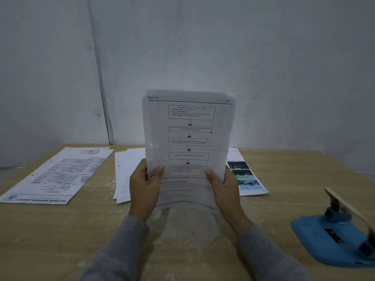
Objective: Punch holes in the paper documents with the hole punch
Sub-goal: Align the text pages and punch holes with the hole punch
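Plain office-like corner: wooden desk (60, 230), printed papers (58, 175), bare grey wall (223, 47).

Sheet (188, 142) I am holding up is hiding middle of paper pile (125, 175) behind it. My fingers of left hand (144, 191) and right hand (225, 189) are hiding behind sheet, only thumbs showing. Small print on sheet is blurring, unreadable. Hole punch (334, 238) is running off right edge, lever tip cut. My sleeves (121, 250) are running off bottom edge.
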